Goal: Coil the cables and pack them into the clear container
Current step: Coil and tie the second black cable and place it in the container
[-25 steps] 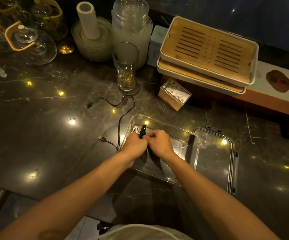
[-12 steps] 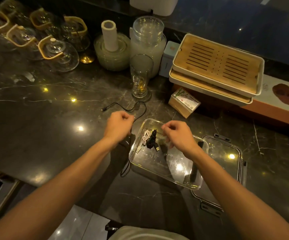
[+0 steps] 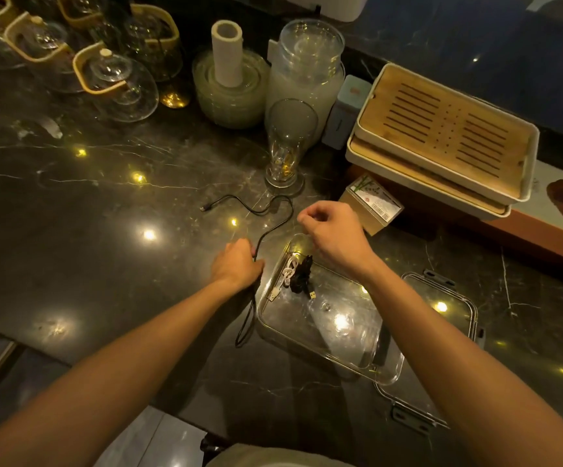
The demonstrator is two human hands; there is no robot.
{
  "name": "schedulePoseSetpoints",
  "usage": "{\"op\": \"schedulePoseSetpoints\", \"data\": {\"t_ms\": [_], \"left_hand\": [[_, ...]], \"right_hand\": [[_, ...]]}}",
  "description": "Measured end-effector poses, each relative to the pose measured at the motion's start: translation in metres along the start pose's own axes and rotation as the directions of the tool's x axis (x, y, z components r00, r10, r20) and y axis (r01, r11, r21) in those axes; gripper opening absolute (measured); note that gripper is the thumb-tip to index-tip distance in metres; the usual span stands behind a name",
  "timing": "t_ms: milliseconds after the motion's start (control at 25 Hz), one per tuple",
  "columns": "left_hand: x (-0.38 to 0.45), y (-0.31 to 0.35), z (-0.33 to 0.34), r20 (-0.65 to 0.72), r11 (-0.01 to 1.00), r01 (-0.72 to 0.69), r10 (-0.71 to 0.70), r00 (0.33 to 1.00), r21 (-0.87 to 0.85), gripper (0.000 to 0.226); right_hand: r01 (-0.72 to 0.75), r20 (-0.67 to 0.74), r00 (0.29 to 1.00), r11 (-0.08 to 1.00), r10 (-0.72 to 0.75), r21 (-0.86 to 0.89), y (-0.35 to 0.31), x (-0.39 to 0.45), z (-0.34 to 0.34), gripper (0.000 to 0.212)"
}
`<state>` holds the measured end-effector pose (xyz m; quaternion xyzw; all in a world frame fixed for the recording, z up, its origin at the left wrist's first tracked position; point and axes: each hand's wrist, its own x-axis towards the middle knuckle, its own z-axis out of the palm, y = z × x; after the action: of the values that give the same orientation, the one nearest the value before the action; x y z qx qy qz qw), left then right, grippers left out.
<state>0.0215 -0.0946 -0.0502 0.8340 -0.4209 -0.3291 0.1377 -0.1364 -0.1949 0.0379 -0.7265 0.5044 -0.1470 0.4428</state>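
My left hand (image 3: 238, 264) grips the loose black cable (image 3: 275, 225) where it passes my fingers; from there it snakes off toward twelve o'clock, then bends to ten, its plug lying well away on the surface (image 3: 87, 230), with a short loop trailing back toward six. My right hand (image 3: 332, 230) hangs above the clear container (image 3: 388, 372), fingers curled, apparently holding nothing. It sits at three o'clock from the cable's run. White and black coils already lie inside.
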Motion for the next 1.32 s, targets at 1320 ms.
{"op": "schedulePoseSetpoints", "data": {"t_ms": [1320], "left_hand": [[-0.130, 0.136, -0.050, 0.283, 0.741, -0.414, 0.614, 0.737, -0.528, 0.053]], "right_hand": [[0.245, -0.353, 0.917, 0.436, 0.187, 0.866, 0.024, -0.107, -0.209, 0.018]]}}
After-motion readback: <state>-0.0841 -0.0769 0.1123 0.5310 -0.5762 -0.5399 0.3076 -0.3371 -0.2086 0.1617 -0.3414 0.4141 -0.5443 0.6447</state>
